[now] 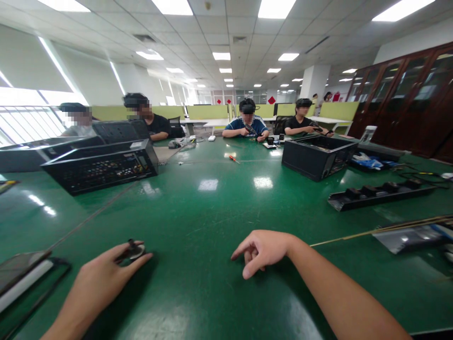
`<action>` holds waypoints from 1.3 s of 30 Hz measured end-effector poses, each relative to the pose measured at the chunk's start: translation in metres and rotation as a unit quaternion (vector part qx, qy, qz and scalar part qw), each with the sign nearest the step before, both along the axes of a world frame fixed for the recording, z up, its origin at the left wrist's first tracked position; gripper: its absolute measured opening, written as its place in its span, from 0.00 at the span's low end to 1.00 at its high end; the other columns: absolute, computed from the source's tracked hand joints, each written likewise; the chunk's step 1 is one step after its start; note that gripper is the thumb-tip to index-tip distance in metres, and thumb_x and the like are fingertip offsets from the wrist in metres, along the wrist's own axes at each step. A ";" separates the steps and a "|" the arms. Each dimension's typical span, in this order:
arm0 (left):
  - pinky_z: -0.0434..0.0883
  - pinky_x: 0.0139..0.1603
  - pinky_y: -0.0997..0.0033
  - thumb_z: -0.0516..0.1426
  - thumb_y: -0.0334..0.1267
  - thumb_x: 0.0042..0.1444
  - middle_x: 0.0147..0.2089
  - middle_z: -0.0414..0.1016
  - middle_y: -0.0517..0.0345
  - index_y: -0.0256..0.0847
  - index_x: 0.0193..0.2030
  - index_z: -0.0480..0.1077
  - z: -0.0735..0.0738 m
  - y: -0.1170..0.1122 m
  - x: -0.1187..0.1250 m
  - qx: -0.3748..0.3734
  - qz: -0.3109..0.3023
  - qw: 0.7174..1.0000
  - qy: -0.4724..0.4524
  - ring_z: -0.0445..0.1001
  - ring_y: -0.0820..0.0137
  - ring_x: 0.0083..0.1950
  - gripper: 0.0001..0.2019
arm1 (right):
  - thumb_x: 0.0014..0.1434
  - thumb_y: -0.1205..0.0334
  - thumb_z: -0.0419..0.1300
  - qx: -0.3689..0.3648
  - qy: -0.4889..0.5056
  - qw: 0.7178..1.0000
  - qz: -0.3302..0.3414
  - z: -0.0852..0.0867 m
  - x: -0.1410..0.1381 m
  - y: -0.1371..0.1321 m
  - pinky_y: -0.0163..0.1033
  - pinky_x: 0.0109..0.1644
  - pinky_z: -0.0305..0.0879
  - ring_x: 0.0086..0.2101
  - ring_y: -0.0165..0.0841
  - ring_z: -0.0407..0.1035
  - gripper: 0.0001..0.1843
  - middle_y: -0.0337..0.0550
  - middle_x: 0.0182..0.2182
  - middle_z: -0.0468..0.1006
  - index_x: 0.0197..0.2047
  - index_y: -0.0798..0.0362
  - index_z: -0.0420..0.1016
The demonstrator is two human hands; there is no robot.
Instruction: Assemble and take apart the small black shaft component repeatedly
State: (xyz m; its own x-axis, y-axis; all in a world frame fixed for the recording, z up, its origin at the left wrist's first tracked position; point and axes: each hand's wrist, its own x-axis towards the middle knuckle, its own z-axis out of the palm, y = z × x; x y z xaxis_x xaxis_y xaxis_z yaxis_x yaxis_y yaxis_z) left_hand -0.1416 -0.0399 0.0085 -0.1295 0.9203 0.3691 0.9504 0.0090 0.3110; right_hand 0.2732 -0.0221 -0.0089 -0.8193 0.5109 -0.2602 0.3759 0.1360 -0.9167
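Over the near left of the green table (198, 212), holds a small dark piece with a pale disc (137, 252) in the left hand (109, 269), with thumb and fingers narrowed around it. Holds out the right hand (264, 250) with fingers loosely bent, wide of the thumb. Farther out, faces a red-handled screwdriver (232, 158) between a left-side case (106, 163) and right-side case (304, 159).

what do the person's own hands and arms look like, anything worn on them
Both the left hand and the right hand are bare, with no gloves. No watch, bracelet or ring shows, and no cables or markings can be made out. The left forearm and right forearm show no sleeve as far as the picture reaches; the upper arms are out of view.
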 end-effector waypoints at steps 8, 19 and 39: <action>0.72 0.47 0.66 0.60 0.39 0.53 0.43 0.78 0.56 0.45 0.42 0.79 0.012 0.025 0.166 -0.045 -0.295 0.954 0.029 0.77 0.63 0.43 0.11 | 0.44 0.50 0.76 0.312 -0.050 0.917 -0.245 0.000 -0.008 -0.003 0.35 0.36 0.63 0.33 0.33 0.71 0.40 0.44 0.40 0.79 0.58 0.53 0.72; 0.72 0.42 0.71 0.62 0.37 0.53 0.41 0.74 0.57 0.48 0.47 0.79 -0.011 0.016 0.172 -0.055 -0.388 0.920 -0.007 0.76 0.67 0.40 0.14 | 0.63 0.57 0.63 0.467 -0.070 0.860 -0.192 0.000 -0.021 -0.013 0.37 0.43 0.64 0.38 0.34 0.73 0.09 0.43 0.36 0.78 0.43 0.52 0.79; 0.74 0.46 0.67 0.66 0.34 0.51 0.43 0.77 0.56 0.45 0.45 0.78 -0.022 0.029 0.167 -0.002 -0.426 0.897 -0.120 0.77 0.66 0.43 0.13 | 0.66 0.59 0.58 0.482 -0.078 0.850 -0.196 -0.005 -0.026 -0.016 0.38 0.43 0.64 0.38 0.34 0.72 0.09 0.44 0.37 0.78 0.43 0.53 0.77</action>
State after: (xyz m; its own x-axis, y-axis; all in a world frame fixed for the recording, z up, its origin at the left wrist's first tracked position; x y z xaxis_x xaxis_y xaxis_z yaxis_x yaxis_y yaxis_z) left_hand 0.0259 -0.0106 -0.0135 0.5463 0.7240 0.4212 0.5181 -0.6872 0.5092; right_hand 0.2468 -0.0380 -0.0140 -0.5306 0.7746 0.3443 0.6725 0.6319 -0.3852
